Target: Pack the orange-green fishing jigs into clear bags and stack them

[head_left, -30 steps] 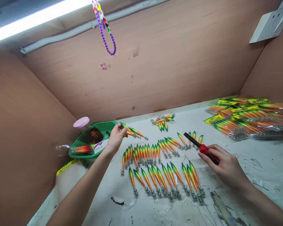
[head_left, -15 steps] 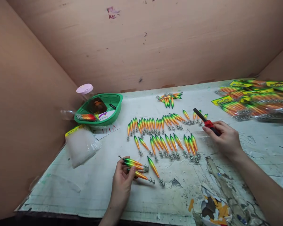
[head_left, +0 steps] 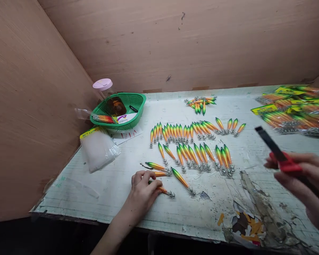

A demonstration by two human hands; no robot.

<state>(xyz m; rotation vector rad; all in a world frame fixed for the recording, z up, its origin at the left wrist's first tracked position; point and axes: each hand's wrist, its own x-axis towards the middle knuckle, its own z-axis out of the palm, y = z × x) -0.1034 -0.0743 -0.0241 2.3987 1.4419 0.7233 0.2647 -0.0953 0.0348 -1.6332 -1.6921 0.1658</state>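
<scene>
My left hand (head_left: 145,187) rests near the table's front, fingers curled over orange-and-green squid lures. One lure (head_left: 163,190) pokes out under its thumb, hooks to the right; the fingers partly hide another. Just beyond the fingertips lies a further lure (head_left: 155,165), and a single lure (head_left: 180,178) slants to the right of the hand. In my right hand (head_left: 301,177), raised at the right edge, is a red-and-black long-nosed lighter (head_left: 285,161), its dark tip pointing up and left. Behind, similar lures lie in two rows (head_left: 191,156) with crown-shaped hooks toward me.
A green basket (head_left: 138,117) holds a packed lure and cards beside a pink-lidded jar (head_left: 102,84). Clear plastic bags (head_left: 99,150) lie before it. A small lure pile (head_left: 200,104) sits at the back. Bagged lures (head_left: 295,111) are heaped at right. The tabletop's covering is torn (head_left: 247,226) in front.
My left hand has lowered the lures onto the table and turned palm down. My right hand, with the lighter, has moved right and nearer to me. The view has shifted slightly.
</scene>
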